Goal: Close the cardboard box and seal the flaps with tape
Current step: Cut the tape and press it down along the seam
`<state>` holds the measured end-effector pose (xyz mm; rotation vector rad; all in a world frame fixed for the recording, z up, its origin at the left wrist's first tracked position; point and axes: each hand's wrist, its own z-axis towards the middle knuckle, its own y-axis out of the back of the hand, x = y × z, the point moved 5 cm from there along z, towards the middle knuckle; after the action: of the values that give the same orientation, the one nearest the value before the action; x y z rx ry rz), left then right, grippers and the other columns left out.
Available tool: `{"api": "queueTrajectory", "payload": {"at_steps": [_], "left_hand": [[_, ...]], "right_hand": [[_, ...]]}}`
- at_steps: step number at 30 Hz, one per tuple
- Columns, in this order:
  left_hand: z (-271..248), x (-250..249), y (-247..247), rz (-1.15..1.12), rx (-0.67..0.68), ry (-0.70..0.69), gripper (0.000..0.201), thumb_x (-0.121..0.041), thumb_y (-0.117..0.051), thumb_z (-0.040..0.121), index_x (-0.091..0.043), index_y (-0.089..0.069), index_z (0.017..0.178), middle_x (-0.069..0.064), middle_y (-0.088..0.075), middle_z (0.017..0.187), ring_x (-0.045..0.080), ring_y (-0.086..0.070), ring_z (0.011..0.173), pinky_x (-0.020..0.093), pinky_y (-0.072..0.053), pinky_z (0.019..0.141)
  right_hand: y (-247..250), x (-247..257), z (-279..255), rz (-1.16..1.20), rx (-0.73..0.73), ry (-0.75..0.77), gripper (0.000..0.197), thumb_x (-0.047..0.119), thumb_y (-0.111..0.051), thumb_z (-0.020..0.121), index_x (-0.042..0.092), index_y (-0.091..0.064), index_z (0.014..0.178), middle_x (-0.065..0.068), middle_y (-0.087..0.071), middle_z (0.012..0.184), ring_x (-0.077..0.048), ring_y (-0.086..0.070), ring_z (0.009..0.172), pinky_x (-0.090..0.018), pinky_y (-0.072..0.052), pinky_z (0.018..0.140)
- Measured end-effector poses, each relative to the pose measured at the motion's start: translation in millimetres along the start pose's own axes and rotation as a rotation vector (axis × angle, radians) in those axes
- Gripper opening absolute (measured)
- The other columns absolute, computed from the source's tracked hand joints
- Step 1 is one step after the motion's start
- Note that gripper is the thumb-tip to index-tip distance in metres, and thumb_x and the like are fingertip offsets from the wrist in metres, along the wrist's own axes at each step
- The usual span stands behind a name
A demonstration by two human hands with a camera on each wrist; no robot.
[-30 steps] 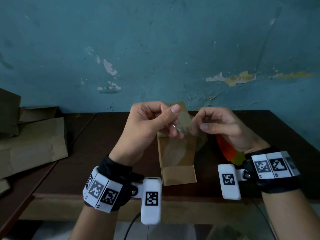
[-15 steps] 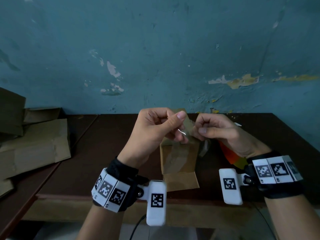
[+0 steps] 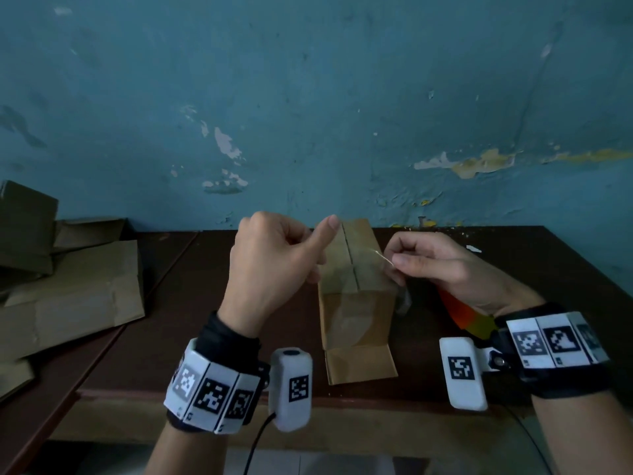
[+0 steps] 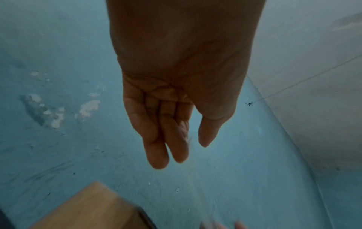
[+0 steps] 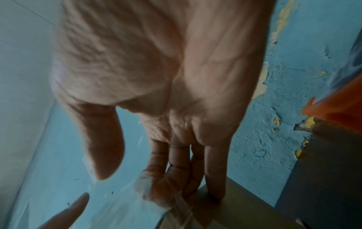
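Cardboard box (image 3: pixel 356 296) stands upright on the bench (image 3: pixel 171 303), near the front edge, between the two hands; top flaps look closed with a centre seam showing, bottom flap splayed out toward the person. A clear tape strip (image 3: pixel 356 317) hangs in front of the box; whether it's stuck to the top yet, can't tell. Right hand (image 3: pixel 442 269) pinches one tape end between thumb and fingers, just right of the box top. Left hand (image 3: pixel 274 265) is loosely curled with thumb up at the box's upper left; wrist view shows fingers fairly straight, can't tell if it grips the other tape end. Judgement: box is light and thin-walled, will tip or slide under a push, so brace a side wall while pressing down. Tape is limp, sticky, nearly invisible, so hold only by the extreme ends, keep it taut or it folds onto itself. Orange tape dispenser (image 3: pixel 462 315) sits by the right wrist; flattened cardboard (image 3: pixel 75 296) far left.
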<state>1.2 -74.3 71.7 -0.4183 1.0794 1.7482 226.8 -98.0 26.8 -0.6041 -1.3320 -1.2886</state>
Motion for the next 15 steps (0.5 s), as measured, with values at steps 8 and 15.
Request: {"api": "queueTrajectory", "payload": {"at_steps": [8,15], "left_hand": [[-0.8,9.7,3.4,-0.011,-0.012,0.146,0.061,-0.065,-0.063,0.092,-0.025,-0.073,0.047,0.002,-0.063,0.042,0.007,-0.068,0.055,0.042,-0.059,0.076],[0.2,19.7,4.1,-0.033,-0.046,0.301,0.072,-0.075,-0.059,0.087,-0.015,-0.073,0.048,0.003,-0.067,0.047,0.01,-0.071,0.062,0.044,-0.059,0.08]], "right_hand": [[1.9,-6.4,3.9,-0.063,-0.019,0.049,0.021,0.017,-0.059,0.094,-0.004,-0.062,0.092,-0.002,-0.062,0.077,-0.019,-0.057,0.076,-0.026,-0.048,0.075],[2.0,-10.7,4.8,-0.077,-0.02,0.046,0.016,0.015,-0.057,0.095,-0.001,-0.061,0.092,0.001,-0.061,0.075,-0.02,-0.058,0.076,-0.032,-0.049,0.077]]}}
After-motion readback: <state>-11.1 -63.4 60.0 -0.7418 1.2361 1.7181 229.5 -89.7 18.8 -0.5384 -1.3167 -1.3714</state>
